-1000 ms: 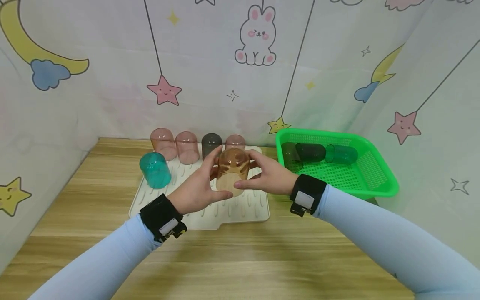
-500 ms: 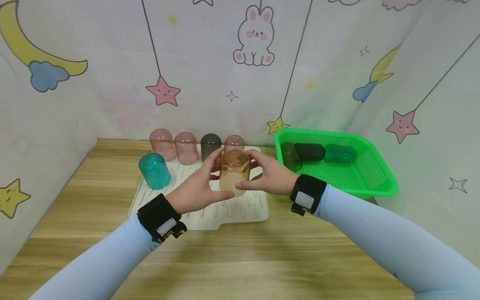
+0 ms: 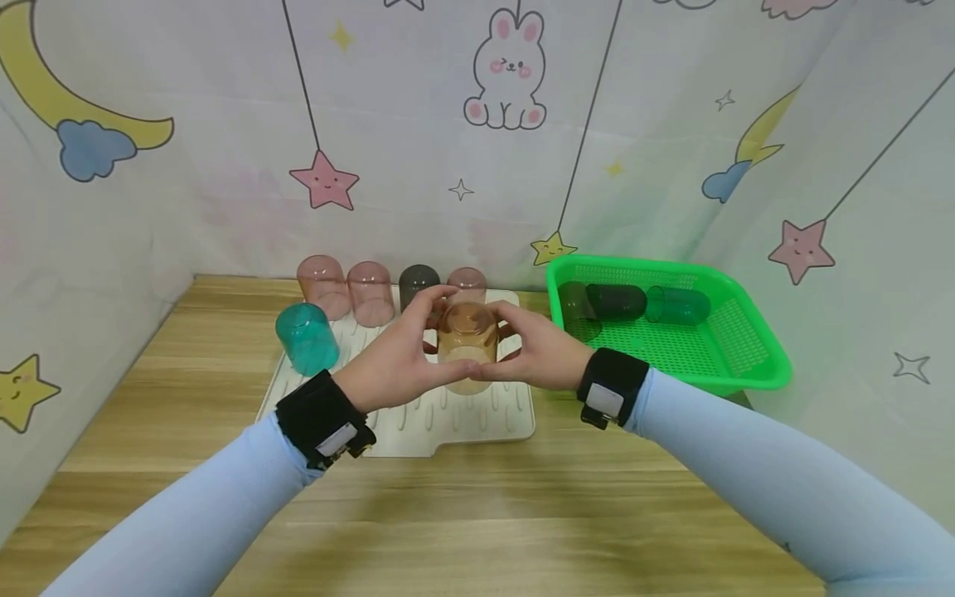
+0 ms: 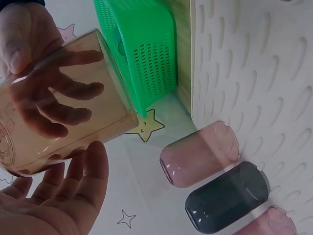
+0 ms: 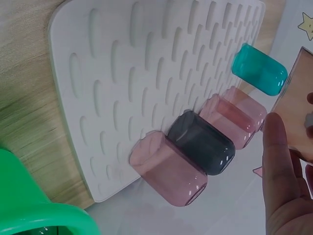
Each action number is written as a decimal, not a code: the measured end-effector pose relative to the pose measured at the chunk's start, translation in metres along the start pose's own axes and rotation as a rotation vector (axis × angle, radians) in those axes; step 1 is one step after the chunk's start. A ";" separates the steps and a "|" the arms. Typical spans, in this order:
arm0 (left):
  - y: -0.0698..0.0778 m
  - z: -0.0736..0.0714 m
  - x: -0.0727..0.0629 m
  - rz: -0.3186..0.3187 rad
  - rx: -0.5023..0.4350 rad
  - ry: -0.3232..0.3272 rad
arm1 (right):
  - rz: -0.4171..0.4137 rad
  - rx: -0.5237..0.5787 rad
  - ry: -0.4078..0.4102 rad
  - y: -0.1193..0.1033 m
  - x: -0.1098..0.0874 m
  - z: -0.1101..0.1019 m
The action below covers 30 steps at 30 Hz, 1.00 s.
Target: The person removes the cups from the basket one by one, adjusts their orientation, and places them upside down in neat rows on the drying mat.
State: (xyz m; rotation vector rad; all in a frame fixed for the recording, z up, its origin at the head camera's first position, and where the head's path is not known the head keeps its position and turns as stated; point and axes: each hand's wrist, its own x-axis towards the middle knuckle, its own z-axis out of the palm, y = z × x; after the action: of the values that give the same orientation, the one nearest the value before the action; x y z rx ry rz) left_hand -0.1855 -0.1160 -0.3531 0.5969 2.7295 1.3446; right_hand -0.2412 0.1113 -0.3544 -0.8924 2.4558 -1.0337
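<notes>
An amber see-through cup [image 3: 467, 336] is held upside down in front of me, over the white ridged drying mat [image 3: 477, 424]. My left hand [image 3: 395, 356] grips its left side, and my right hand [image 3: 543, 347] grips its right side, with the thumbs meeting across the near face. Through the amber wall, the left wrist view shows the right hand's fingers [image 4: 73, 88]. Along the mat's back edge stand pink cups [image 3: 370, 294] and a dark grey cup [image 3: 418, 284], all bottom up. A teal cup [image 3: 307, 340] stands on the mat's left side.
A green mesh basket [image 3: 764, 373] stands to the right of the mat. In it lie a dark cup [image 3: 617, 302], a teal cup [image 3: 679, 306] and a smoky cup [image 3: 576, 313]. A printed curtain [image 3: 418, 124] hangs behind the wooden table [image 3: 477, 531].
The amber cup has shifted slightly right and tilted a little between the hands. My left thumb has slid right along its near face to meet the right thumb.
</notes>
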 end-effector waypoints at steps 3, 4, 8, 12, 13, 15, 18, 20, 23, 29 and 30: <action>0.003 0.000 0.001 0.020 0.038 -0.001 | 0.005 -0.012 -0.011 0.000 0.000 0.000; 0.003 0.001 0.002 0.031 0.050 -0.002 | 0.007 -0.015 -0.013 0.000 0.000 0.000; 0.003 0.002 0.004 0.076 0.083 -0.005 | 0.005 -0.017 -0.015 0.001 0.000 0.001; 0.002 0.003 0.006 0.094 0.084 -0.001 | 0.003 -0.016 -0.017 0.001 0.000 0.001; 0.002 0.003 0.006 0.096 0.083 0.000 | 0.001 -0.015 -0.018 0.001 0.000 0.001; 0.001 0.003 0.006 0.100 0.081 0.001 | 0.003 -0.012 -0.021 0.001 -0.001 0.001; 0.001 0.003 0.006 0.098 0.083 0.002 | 0.003 -0.002 -0.024 0.001 -0.001 0.001; 0.002 0.003 0.006 0.092 0.087 0.002 | 0.003 0.003 -0.025 0.002 -0.001 0.001; 0.002 0.003 0.006 0.084 0.091 0.004 | 0.004 0.012 -0.025 0.003 0.000 0.002; 0.002 0.000 0.005 0.077 0.084 0.007 | -0.006 0.021 -0.015 0.002 0.000 0.000; 0.001 -0.001 0.005 0.075 0.077 0.007 | -0.008 0.020 -0.012 0.001 -0.001 0.000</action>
State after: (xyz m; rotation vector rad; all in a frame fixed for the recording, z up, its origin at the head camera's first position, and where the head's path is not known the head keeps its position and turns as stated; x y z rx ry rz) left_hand -0.1900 -0.1142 -0.3511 0.7083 2.8020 1.2638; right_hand -0.2413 0.1124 -0.3552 -0.9007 2.4297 -1.0513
